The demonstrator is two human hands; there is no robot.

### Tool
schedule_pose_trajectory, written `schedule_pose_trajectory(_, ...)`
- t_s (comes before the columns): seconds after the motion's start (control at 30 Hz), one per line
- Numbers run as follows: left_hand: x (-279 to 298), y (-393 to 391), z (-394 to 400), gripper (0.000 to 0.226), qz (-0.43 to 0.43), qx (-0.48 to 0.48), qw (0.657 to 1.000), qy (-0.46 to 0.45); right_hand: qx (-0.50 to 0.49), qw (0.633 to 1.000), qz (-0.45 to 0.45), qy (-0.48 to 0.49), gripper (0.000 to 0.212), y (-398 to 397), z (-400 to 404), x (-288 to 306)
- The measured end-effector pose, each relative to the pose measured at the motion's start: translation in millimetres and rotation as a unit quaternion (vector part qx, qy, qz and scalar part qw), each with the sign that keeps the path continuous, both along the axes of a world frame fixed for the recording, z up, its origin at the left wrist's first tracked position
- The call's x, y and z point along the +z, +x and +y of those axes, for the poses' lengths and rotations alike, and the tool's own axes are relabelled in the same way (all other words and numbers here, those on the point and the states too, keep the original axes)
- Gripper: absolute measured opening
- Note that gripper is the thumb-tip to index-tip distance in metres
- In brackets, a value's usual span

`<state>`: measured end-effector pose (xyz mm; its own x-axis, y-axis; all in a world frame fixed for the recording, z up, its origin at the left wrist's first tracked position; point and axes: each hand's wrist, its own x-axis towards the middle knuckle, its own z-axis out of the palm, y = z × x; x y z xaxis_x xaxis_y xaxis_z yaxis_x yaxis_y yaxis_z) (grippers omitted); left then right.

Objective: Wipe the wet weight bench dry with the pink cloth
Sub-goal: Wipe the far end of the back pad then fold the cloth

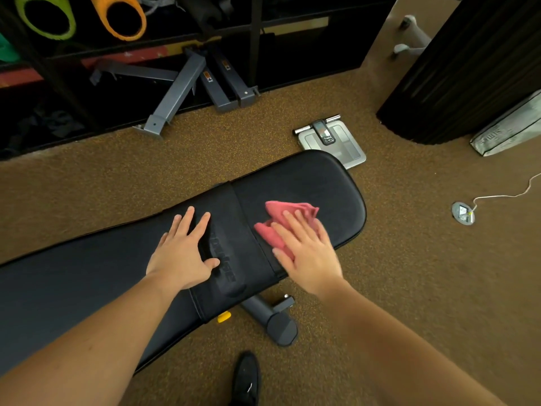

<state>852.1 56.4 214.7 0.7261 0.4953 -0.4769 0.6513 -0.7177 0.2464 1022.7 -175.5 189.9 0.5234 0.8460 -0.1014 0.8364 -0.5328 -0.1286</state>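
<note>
Black padded upholstery covers the weight bench (307, 183), which is laid diagonally across the view from 8 o'clock towards 2 o'clock; its near end is cut off by the frame edge at the lower left, and whether the surface is wet cannot be made out. The pink cloth (279, 221) is crumpled on the rounded far pad, just right of the seam, and is partly hidden beneath the right hand (307, 250), whose fingers (289, 222) are laid straight and flat on it, pressing rather than curling round it. The left hand (181, 253) is rested at 9 o'clock from the cloth, on the band of padding with embossed lettering that is too dark to be read; its fingers are spread and relaxed, nothing being grasped. Under the pad, a grey support tube (272, 317) and a small yellow knob (224, 317) are only partly seen. At 12 o'clock from the cloth a body scale (333, 142) is set on the speckled brown floor (117, 171), one corner being hidden by the bench. A white cable (503, 196) is run to a round floor socket (463, 213) at 3 o'clock. A dark shoe (247, 379) is cut off at 6 o'clock.
</note>
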Motion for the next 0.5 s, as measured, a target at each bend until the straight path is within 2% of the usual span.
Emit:
schedule_pose_trajectory(0.13,-0.8,-0.2,-0.5,0.104,0.003,0.002,1.0,-0.002,-0.146,0.989,0.002,0.005,0.057,40.0,-30.5,3.4)
schedule_pose_trajectory(0.2,-1.3,0.2,0.2,0.105,0.006,0.001,1.0,-0.004,-0.199,0.979,0.031,0.026,0.056,54.6,-43.0,2.8)
schedule_pose_trajectory(0.33,-0.7,2.0,2.4,0.106,0.016,-0.002,1.0,-0.007,-0.341,0.92,0.146,0.128,0.048,78.8,-44.6,17.7)
schedule_pose_trajectory(0.4,0.7,2.2,1.8,0.106,0.02,-0.003,1.0,-0.005,-0.37,0.918,0.076,0.118,0.044,81.1,-42.8,27.2)
schedule_pose_trajectory(0.47,1.3,2.3,0.7,0.106,0.019,-0.003,1.0,-0.004,-0.356,0.925,-0.046,0.124,0.04,75.9,-40.4,37.4)
schedule_pose_trajectory(0.5,1.8,2.3,0.5,0.106,0.018,-0.003,1.0,-0.003,-0.329,0.931,-0.074,0.14,0.038,67.8,-36.9,41.5)
